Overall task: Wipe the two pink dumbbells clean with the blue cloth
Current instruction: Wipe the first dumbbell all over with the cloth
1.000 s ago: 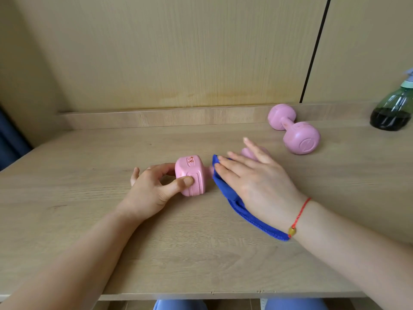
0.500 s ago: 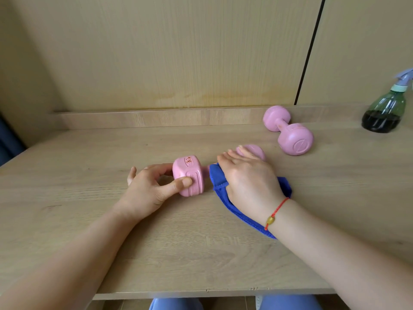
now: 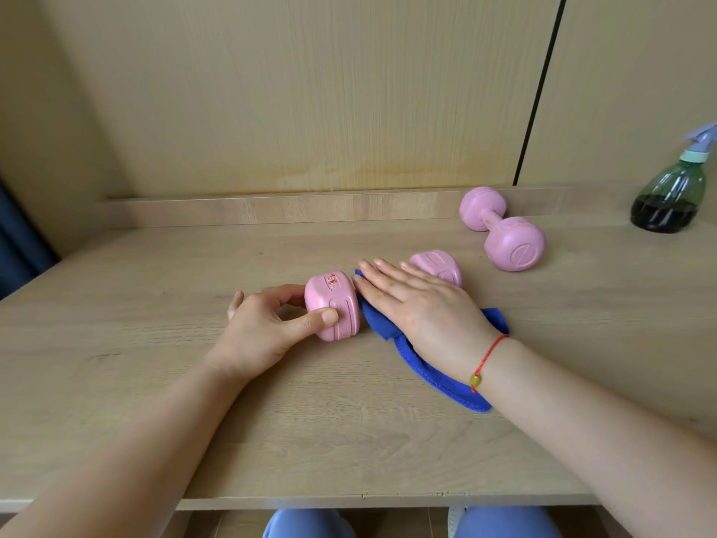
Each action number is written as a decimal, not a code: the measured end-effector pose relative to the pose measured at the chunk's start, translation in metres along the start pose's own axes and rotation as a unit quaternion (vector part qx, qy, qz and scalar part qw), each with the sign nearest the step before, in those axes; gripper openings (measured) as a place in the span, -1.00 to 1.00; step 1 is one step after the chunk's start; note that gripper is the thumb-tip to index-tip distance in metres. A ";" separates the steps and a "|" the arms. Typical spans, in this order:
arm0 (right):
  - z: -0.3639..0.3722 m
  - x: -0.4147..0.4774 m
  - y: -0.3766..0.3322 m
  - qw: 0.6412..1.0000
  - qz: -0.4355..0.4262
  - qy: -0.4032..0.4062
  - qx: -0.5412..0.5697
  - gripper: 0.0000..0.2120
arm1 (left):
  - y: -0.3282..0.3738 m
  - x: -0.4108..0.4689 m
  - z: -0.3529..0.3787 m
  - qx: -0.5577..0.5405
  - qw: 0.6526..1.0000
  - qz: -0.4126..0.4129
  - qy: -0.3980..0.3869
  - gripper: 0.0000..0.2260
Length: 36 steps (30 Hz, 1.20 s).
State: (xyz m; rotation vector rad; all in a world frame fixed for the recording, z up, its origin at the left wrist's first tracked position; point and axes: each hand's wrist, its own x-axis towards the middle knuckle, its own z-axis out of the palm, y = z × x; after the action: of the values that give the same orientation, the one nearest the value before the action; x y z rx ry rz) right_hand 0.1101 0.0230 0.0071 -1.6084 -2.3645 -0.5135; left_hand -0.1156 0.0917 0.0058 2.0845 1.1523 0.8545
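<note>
A person's left hand (image 3: 264, 328) grips the left head of the near pink dumbbell (image 3: 333, 304), lying crosswise on the table (image 3: 155, 343), while the flat right hand (image 3: 419, 304) presses the blue cloth (image 3: 438, 378) over its middle; the second dumbbell (image 3: 504, 234) lies beyond, to the right.

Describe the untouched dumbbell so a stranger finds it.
On the wooden table, look at the far right, just left of the green spray bottle. The pink dumbbell there has round heads and lies untouched; the nearer dumbbell has blocky heads and is held.
</note>
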 end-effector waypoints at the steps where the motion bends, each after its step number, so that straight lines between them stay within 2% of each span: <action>1: -0.002 -0.003 0.002 1.000 -0.011 -0.003 -0.009 -0.45 | 0.001 0.000 0.000 0.000 1.000 0.002 -0.001 -0.57; 8: -0.019 -0.030 0.005 0.997 -0.036 -0.024 -0.059 -0.48 | 0.000 0.000 0.000 0.002 1.000 0.000 -0.004 -0.60; 14: -0.033 -0.038 -0.006 0.995 0.069 -0.067 -0.013 -0.43 | 0.000 -0.001 -0.001 0.011 1.000 0.000 -0.003 -0.59; 17: -0.045 -0.034 -0.018 0.987 0.097 -0.122 0.034 -0.21 | 0.001 -0.003 -0.001 0.026 1.000 0.006 0.002 -0.59; 19: -0.046 -0.028 -0.021 0.980 0.127 -0.133 0.079 -0.21 | 0.001 -0.003 -0.001 0.035 0.999 0.007 0.007 -0.55; 21: -0.042 -0.022 -0.022 0.978 0.162 -0.073 0.106 -0.34 | 0.001 -0.004 -0.002 0.037 0.999 0.006 0.008 -0.53; 24: -0.025 -0.014 -0.017 0.975 0.193 0.037 0.107 -0.72 | 0.001 -0.004 -0.002 0.037 0.999 0.007 0.002 -0.58; 26: -0.011 -0.008 -0.015 0.975 0.189 0.080 0.082 -0.84 | 0.001 -0.003 -0.001 0.037 0.999 0.008 0.001 -0.60; 30: 0.000 0.001 -0.012 0.976 0.176 0.095 0.084 -0.80 | 0.000 -0.003 -0.002 0.016 1.000 0.009 -0.001 -0.61; 32: -0.006 0.004 -0.006 0.969 0.184 0.099 0.132 -0.78 | 0.001 -0.004 -0.002 0.019 1.000 0.013 -0.002 -0.62; 34: -0.015 0.008 -0.003 0.934 0.230 0.124 0.244 -0.74 | 0.002 -0.003 -0.002 0.023 1.000 0.016 -0.001 -0.62; 36: -0.022 0.014 -0.008 0.879 0.279 0.142 0.360 -0.72 | 0.000 -0.002 -0.002 0.015 1.000 0.017 -0.002 -0.61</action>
State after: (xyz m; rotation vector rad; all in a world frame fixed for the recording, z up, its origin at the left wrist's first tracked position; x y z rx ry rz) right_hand 0.0979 0.0232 0.0310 -1.5740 -1.4816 0.2238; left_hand -0.1181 0.0904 0.0062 2.1340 1.1379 0.8540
